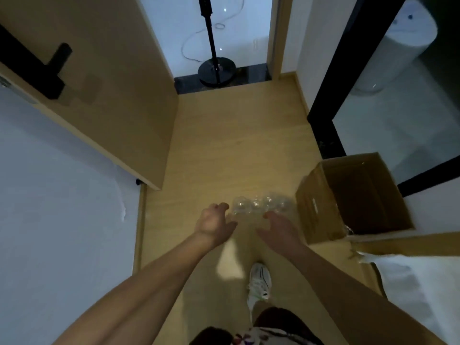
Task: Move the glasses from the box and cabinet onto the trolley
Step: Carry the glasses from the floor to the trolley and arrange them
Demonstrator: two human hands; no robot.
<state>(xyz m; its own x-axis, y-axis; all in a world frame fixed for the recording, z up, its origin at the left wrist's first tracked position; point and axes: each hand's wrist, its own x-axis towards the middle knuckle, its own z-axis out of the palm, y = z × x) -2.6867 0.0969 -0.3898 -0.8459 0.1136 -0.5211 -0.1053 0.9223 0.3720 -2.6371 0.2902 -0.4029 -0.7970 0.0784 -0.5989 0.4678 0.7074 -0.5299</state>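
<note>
Carrying step, by the look of it: a cluster of clear glasses (261, 206) held out in front, above the wooden floor (219, 150), just left of the open cardboard box (323, 220). Left hand (214, 221) at the cluster's left end, fingers curled against the glass there. Right hand (280, 226) under and around the right end, fingers curved up to the glass; exact count of glasses hard to tell through blur and transparency, three or four at a guess. Both hands clamped on the load, one at each end.

Box interior dark and seemingly bare, save a glint of something clear at its near right corner; too dim to call. No trolley and no cabinet anywhere in view. Open door (104, 95) to the left, doorway ahead with a black stand (216, 68) on its round base beyond the threshold. One white shoe (260, 280) forward on the floor.

Next move, as a judgement: turn toward the trolley, wherever it stands, with the glasses level and pressed together so none slips from the middle of the row. Inward pressure from both ends needed throughout; slick glass, no support visible underneath the centre. Clearance past the box's raised flap and the door edge also worth minding.
</note>
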